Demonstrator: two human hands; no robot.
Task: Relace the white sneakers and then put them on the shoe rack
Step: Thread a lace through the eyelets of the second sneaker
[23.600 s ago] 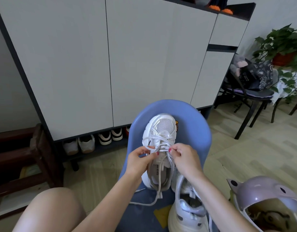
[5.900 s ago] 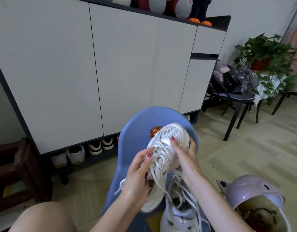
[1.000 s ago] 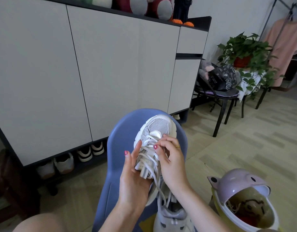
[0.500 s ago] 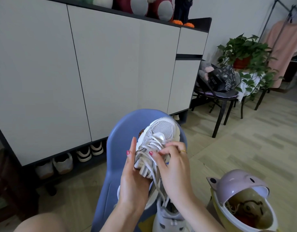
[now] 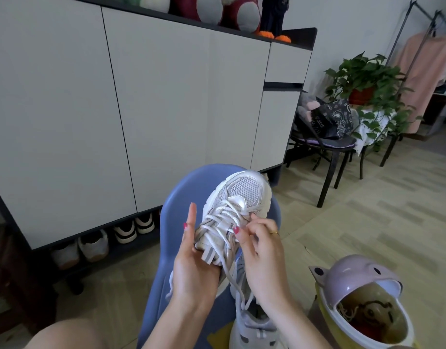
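Up above the blue chair [image 5: 191,187], the left hand [image 5: 194,265] cradles the white sneaker [image 5: 238,205] from beneath, palm up, forefinger straight, toe pointing away. Opposite, the right hand [image 5: 261,253] pinches a lace [image 5: 223,231] at the eyelets. Below rests the second sneaker [image 5: 252,323].

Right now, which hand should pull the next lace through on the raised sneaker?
The right hand: its fingertips already pinch the white lace at the eyelets. The left hand is cradling the raised sneaker from below, so it should probably just steady it.
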